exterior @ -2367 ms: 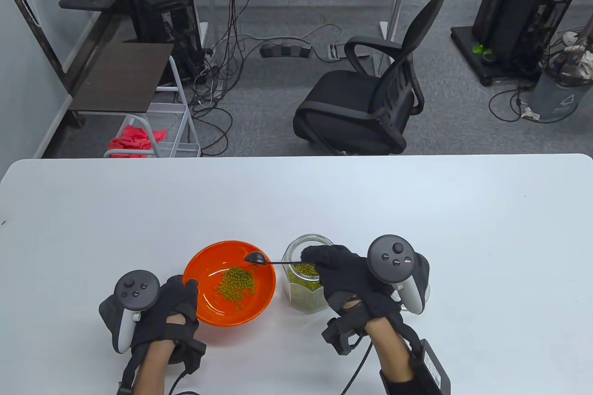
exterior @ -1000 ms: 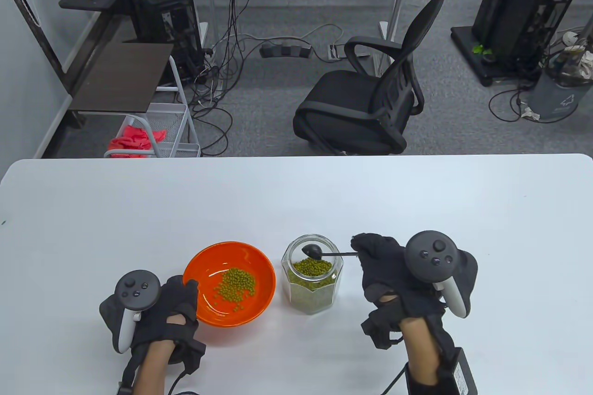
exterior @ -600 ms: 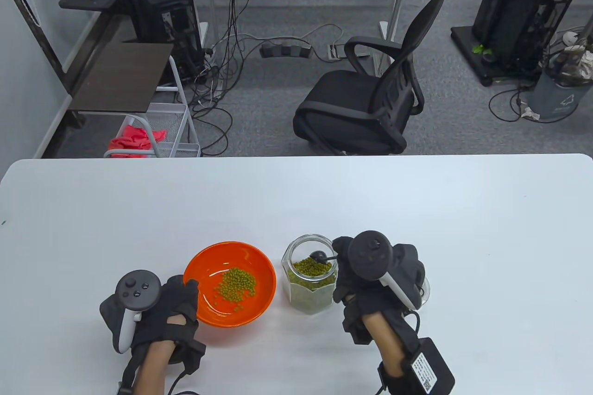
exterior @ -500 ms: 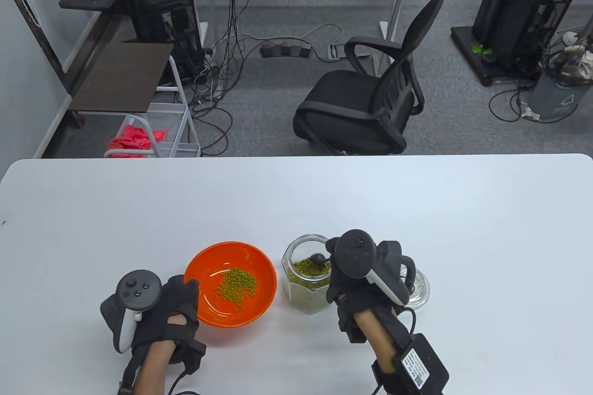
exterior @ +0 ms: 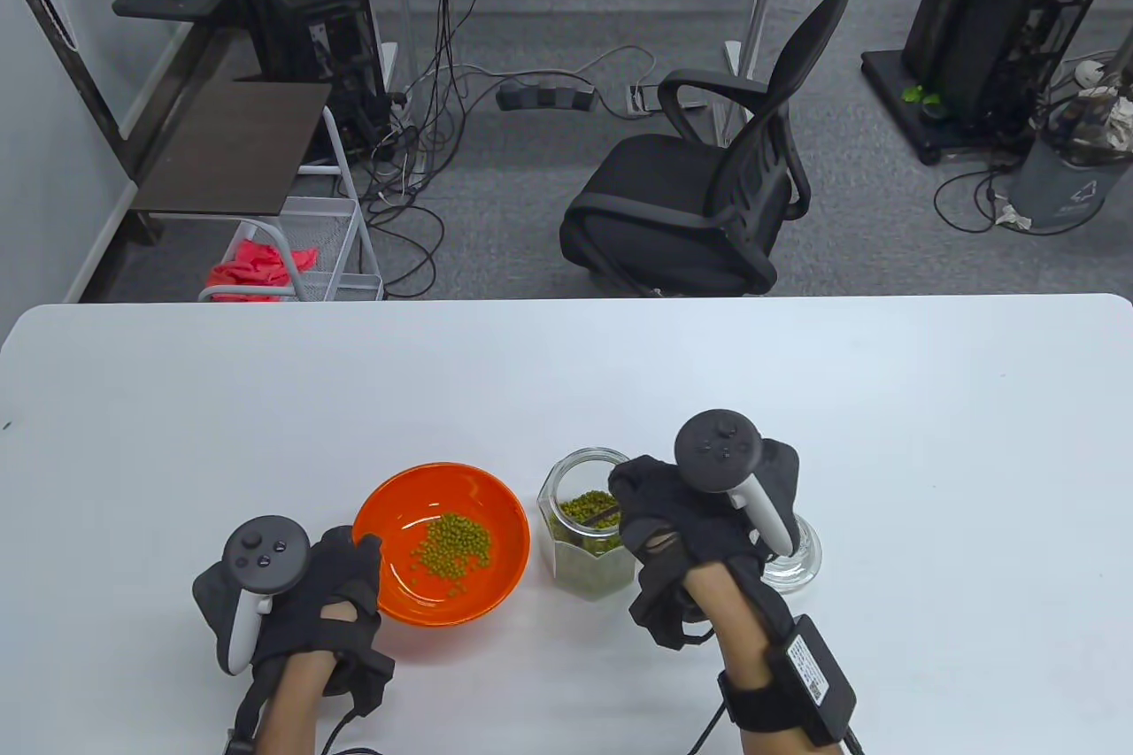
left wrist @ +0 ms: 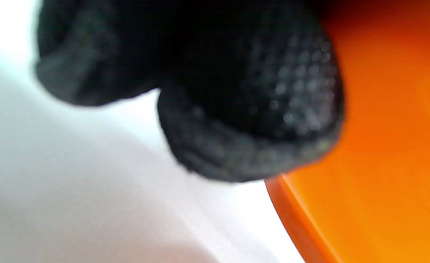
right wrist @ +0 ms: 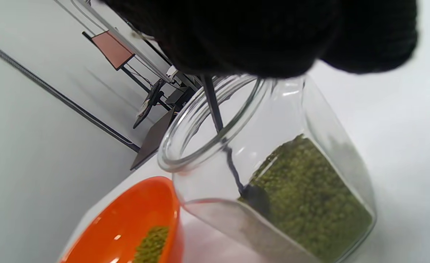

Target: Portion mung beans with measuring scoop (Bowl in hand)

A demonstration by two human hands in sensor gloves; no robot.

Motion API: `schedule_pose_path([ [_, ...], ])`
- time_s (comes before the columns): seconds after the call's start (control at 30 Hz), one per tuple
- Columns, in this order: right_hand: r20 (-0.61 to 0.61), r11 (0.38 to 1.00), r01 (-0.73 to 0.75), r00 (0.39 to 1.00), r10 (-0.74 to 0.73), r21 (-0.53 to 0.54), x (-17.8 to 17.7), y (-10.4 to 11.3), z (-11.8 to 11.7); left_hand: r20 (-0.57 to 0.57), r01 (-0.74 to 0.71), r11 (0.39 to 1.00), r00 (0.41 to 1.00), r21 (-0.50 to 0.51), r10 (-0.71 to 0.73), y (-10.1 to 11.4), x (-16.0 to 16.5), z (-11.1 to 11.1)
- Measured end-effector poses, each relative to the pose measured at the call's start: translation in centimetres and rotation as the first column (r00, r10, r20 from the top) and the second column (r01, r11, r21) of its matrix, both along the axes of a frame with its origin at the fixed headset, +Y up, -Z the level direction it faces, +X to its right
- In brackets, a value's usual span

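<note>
An orange bowl [exterior: 496, 507] with a small heap of mung beans [exterior: 451, 547] sits on the white table. My left hand [exterior: 332, 587] grips its near-left rim; the left wrist view shows gloved fingertips [left wrist: 248, 109] against the orange wall [left wrist: 383, 146]. To the bowl's right stands an open glass jar [exterior: 571, 569] of mung beans. My right hand [exterior: 659, 516] holds a thin black measuring scoop [exterior: 602, 514] over the jar mouth. In the right wrist view the handle [right wrist: 215, 109] runs down into the jar [right wrist: 310, 120] and the scoop's head [right wrist: 257, 199] is dug into the beans.
A clear glass lid [exterior: 797, 556] lies on the table just right of my right hand. A black office chair [exterior: 708, 197] stands beyond the table's far edge. The table's front edge is close to both wrists.
My right hand carried the empty scoop from over the bowl back right to the jar, then tipped it down into the beans. My left hand and the bowl stayed still.
</note>
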State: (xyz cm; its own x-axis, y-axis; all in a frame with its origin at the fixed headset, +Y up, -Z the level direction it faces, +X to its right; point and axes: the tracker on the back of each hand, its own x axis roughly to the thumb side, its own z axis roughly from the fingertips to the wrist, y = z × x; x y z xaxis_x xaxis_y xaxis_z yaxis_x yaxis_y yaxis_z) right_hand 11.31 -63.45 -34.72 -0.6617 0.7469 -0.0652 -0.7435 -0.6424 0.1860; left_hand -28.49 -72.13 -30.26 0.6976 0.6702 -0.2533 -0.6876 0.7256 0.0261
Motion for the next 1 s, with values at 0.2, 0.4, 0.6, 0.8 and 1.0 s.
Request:
schedule_pose_path([
  [0.2, 0.067, 0.984, 0.177, 0.982, -0.175, -0.019, 2.8, -1.6, -0.3, 0.001, 0.0, 1.0, 1.0, -0.003, 0.0, 0.0, 0.1, 0.0],
  [0.4, 0.129, 0.951, 0.309, 0.943, -0.306, -0.007, 4.9, -2.2, 0.1, 0.001, 0.004, 1.0, 1.0, -0.006, -0.004, 0.0, 0.1, 0.0],
  [0.6, 0.147, 0.915, 0.403, 0.906, -0.397, -0.01, 6.4, -2.5, 0.3, 0.001, 0.005, 1.0, 1.0, -0.005, -0.005, 0.0, 0.1, 0.0],
  [0.8, 0.163, 0.884, 0.466, 0.874, -0.457, -0.018, 7.5, -2.6, 0.5, 0.001, 0.005, 1.0, 1.0, -0.005, -0.005, 0.0, 0.1, 0.0],
  [1.0, 0.187, 0.879, 0.477, 0.864, -0.467, -0.012, 8.2, -2.3, 0.7, 0.001, 0.005, 1.0, 1.0, -0.005, -0.005, 0.0, 0.1, 0.0],
])
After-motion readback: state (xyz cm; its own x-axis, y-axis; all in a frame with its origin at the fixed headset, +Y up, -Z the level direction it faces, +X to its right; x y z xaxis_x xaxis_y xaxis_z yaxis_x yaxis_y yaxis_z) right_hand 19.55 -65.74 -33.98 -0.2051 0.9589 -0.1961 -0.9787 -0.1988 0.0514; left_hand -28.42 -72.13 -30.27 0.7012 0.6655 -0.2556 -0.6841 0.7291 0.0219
